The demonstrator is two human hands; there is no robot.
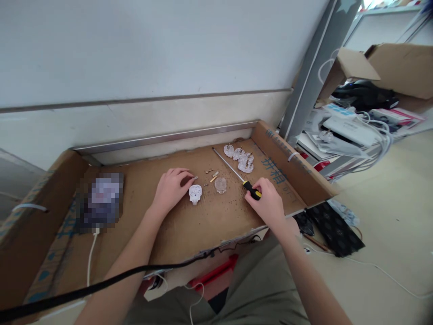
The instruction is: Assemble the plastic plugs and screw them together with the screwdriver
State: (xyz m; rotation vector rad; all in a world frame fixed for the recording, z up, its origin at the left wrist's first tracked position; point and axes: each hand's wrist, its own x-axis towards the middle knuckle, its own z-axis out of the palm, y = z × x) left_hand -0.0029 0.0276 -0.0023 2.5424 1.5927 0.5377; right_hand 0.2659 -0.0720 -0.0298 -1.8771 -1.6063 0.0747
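Here's my view down into the cardboard tray (179,232), and the white plug piece (195,193) lies right by my left hand (171,189), just beyond the fingertips on the side toward my right. Left is clearly the nearer hand; my right hand (269,203) is well apart, over on the other side. Left thumb and forefinger are pinched together on a small piece (195,178), just past the plug piece's far edge; it's too small for me to tell exactly what it is.

On the right, fingers are closed on the handle of the screwdriver (252,190). Its long axis slants away from me and leftward, tip at the far side, not aimed at the plug piece. Between the hands sits the clear round cover (220,185), with little metal bits (214,178) just beyond its left side. Farther out, clear plugs (245,162) cluster to the right of the shaft.
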